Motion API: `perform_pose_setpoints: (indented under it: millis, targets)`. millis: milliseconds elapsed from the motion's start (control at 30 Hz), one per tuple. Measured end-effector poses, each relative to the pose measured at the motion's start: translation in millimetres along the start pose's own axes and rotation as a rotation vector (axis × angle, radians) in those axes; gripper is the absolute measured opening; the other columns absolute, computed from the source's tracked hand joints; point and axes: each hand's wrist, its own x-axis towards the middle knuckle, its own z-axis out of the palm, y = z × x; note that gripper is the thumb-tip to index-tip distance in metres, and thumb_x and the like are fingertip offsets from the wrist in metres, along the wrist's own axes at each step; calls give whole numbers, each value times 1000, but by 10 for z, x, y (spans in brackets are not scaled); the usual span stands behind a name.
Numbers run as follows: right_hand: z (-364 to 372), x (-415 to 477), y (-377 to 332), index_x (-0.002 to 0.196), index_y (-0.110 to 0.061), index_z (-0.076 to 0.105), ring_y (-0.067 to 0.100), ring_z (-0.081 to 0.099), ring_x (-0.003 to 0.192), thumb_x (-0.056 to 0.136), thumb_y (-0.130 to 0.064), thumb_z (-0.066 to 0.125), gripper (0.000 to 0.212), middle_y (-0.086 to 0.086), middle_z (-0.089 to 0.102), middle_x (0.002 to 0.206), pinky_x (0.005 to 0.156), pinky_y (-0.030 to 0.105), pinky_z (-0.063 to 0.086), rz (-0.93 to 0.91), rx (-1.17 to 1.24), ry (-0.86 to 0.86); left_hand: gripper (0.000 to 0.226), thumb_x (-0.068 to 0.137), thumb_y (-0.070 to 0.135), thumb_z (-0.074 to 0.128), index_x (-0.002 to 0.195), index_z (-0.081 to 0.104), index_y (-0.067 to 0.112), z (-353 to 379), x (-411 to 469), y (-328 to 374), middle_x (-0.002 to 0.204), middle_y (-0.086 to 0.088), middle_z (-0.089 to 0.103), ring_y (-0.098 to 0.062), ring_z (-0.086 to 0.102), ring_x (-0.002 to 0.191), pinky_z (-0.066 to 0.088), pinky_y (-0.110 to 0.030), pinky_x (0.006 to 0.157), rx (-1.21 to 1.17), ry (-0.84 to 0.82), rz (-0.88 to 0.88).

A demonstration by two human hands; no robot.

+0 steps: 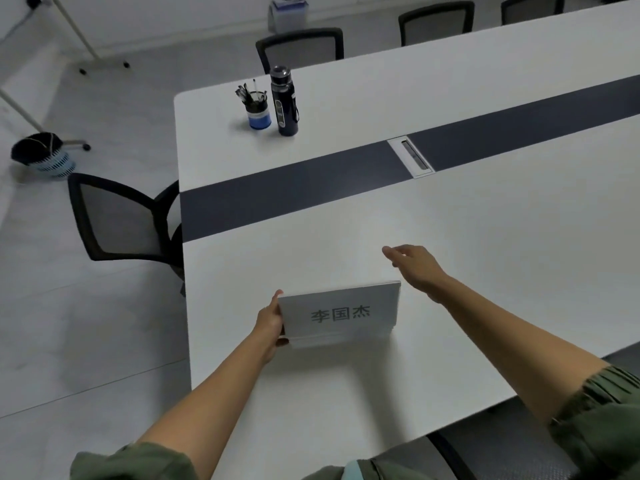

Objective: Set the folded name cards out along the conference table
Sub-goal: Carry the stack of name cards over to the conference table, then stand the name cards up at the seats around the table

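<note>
From my head camera I see my left hand (pixel 272 322) gripping the left edge of a thin stack of folded name cards (pixel 339 313), thumb on the front and fingers tucked behind. The front card is plain white stiff paper, rectangular, with three grey printed characters, 李国杰, centred on it. Layered paper edges show along its bottom and at its top right corner. The stack stands tilted towards me on my side of the dark strip (pixel 294 192), well short of it. I cannot tell whether its lower edge touches the table (pixel 450 237). My right hand (pixel 415 266) holds nothing. Its fingers are loosely spread and pointing left, and it is also on my side of the strip, between it and the cards. The table top is smooth and matt white with a rounded corner, and the strip is a flat slate-grey band running its length. Set into the strip is a white-framed rectangular hatch (pixel 410 157) with a slot. Beyond the strip stand a round pen cup (pixel 258 110), blue and white banded and holding dark pens, and a tall navy bottle (pixel 284 100) with a strap; its label is too small to read. At the strip's left end sits a black mesh-backed chair (pixel 117 220).
</note>
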Motion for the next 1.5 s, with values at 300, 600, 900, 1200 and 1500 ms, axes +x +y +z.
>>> perform_pose_setpoints:
  millis: [300,600,900,1200,1500]
  targets:
    - [310,-202,-855,145,-31,42,24,55,120,71,-55,79,86,1,48,143,102,43,47,-194,-611,-630,35,97,26,39,105,66,5,-80,-189,8,87,-10,64,-25,57,73,45,-32,66,193,34,75]
    - [495,-177,-903,142,-32,45,22,69,98,77,-31,78,73,1,64,122,86,42,58,-204,-807,-681,23,97,22,44,106,64,13,-199,-338,-186,95,-8,65,-22,60,77,48,-29,63,184,15,91]
    - [179,-482,-1493,118,-22,59,28,73,89,81,-22,74,39,8,73,105,79,45,61,-200,-645,-660,20,97,21,47,112,59,14,-721,-546,58,95,-8,63,-21,59,79,44,-29,66,328,35,212]
    - [703,-1064,-2269,123,-23,53,28,73,88,88,-20,67,38,11,73,104,75,41,61,-302,-440,-612,22,98,22,50,115,58,12,-1808,-961,131,96,-8,62,-17,57,77,43,-24,63,406,100,366]
    - [2388,-1640,-2704,114,-17,61,30,70,89,88,-21,65,26,13,71,103,83,42,58,-299,-400,-555,20,96,20,56,109,62,6,-3546,-1397,-403,95,-12,58,-23,54,82,44,-30,79,597,174,405]
